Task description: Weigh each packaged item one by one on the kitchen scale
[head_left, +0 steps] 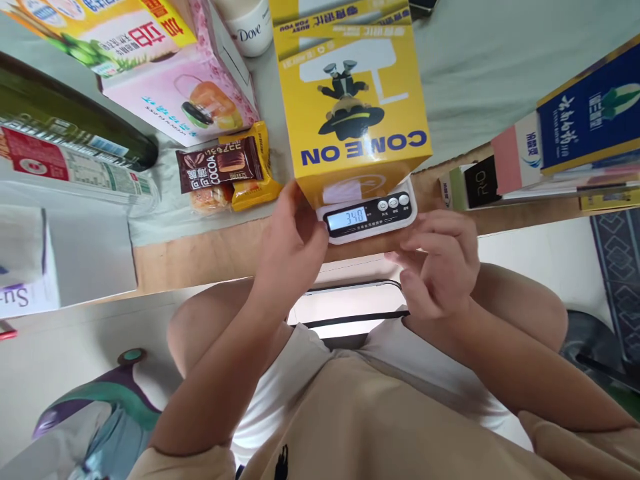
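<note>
While a yellow box [353,107] sits on a small scale [370,217] at the table's [210,250] near edge, the left hand [293,243] touches the scale's corner, fingers loosely open, and the right hand [440,263] hovers curled and empty. Letting go fully would likely steady the reading.

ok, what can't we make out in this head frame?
Head view only:
- Scale platform: covered by the yellow box.
- Yellow box top: cut off by the upper edge.
- Left hand fingertips: behind the scale's corner, contact unclear.
- Scale button labels: too small.
- Dove bottle: cut by the top edge.
- Right hand: contact with scale unclear.
</note>
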The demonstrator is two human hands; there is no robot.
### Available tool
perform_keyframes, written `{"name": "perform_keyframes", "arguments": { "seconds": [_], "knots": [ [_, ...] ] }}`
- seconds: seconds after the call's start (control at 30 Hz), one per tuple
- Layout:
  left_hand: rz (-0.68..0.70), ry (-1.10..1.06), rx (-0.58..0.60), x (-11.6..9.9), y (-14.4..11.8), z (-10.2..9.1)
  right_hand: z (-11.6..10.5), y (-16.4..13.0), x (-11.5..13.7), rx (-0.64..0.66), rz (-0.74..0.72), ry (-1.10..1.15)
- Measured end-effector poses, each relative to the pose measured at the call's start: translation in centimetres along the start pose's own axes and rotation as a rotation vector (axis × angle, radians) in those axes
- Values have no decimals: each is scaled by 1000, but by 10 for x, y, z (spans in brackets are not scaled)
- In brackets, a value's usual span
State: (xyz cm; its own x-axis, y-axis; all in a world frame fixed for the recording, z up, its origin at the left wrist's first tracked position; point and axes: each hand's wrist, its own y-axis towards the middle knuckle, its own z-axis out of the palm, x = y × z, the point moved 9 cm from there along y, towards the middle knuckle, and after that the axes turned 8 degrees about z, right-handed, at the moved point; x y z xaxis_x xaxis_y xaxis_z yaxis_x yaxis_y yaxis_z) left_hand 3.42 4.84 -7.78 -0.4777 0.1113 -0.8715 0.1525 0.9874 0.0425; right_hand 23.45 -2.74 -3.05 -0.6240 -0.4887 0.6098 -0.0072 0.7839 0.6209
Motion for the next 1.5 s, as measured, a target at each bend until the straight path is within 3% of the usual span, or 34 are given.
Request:
{"name": "perform_keyframes", "arguments": {
  "seconds": [0.17, 0.27, 0.37, 0.43, 0.57, 0.67, 0.9, 1.07, 1.17, 1.27, 1.37, 1.5],
  "knots": [
    [97, -203, -328, -15, -1, -42, 2, 13, -5, -110, 41, 19],
    [192, -271, -461, -26, -4, -59, 12, 19, -7, -128, 86, 98],
    [327, -251, -438, -36, -3, -58, 19, 22, -13, -155, 146, 138],
    [327, -210, -424, -33, -1, -55, 21, 24, -21, -178, 210, 160],
    [294, -168, -514, -25, 0, -60, 23, 25, -39, -209, 353, 191],
    [335, -213, -491, -27, 4, -59, 25, 24, -46, -215, 398, 206],
    [266, -187, -473, -23, 16, -56, 31, 27, -49, -169, 409, 213],
    [137, -240, -283, -46, 34, -42, 32, 39, -27, -97, 262, 167],
    [107, -118, -160, -72, 44, -33, 29, 41, -20, -86, 209, 145],
    [166, 113, -176, -90, 56, -33, 27, 39, -18, -97, 191, 148],
    [208, 252, -223, -89, 71, -30, 30, 38, -15, -88, 186, 165],
    [207, 306, -178, -76, 89, -20, 37, 39, -15, -56, 248, 142]
  ]
}}
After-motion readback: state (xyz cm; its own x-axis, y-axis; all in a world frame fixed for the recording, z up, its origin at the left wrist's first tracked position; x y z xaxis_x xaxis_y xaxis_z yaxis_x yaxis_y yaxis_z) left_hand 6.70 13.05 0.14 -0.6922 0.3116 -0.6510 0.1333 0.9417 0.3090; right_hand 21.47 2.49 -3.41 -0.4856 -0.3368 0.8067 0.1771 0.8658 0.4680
